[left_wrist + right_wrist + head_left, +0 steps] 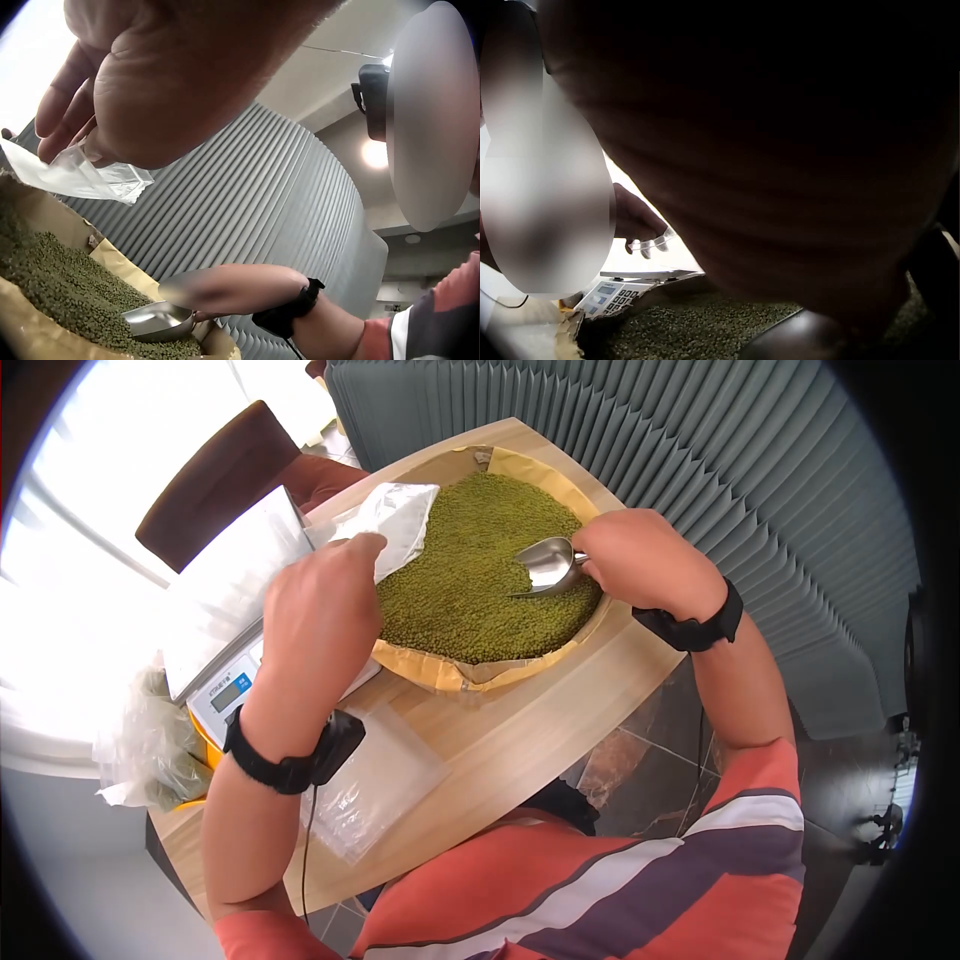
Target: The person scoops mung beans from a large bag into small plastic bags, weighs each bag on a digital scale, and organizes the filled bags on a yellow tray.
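Observation:
My right hand [645,555] grips the short handle of a metal scoop [548,565]. The scoop's front lip dips into a heap of small green beans, likely mung beans [465,595], filling a wide brown paper sack [430,668] with its top rolled down. Over the sack's left side, my left hand [325,595] pinches a clear plastic bag [402,520] by its edge. In the left wrist view the bag [79,176] hangs from the fingertips above the beans. The right wrist view is mostly dark, with part of the scoop [799,334] at the bottom.
A digital scale [225,695] stands left of the sack, behind my left forearm. A stack of flat clear bags [375,780] lies at the table's near side. Filled plastic bags [155,745] sit at the left edge. Beyond the table are a brown chair [225,480] and a grey pleated partition [640,440].

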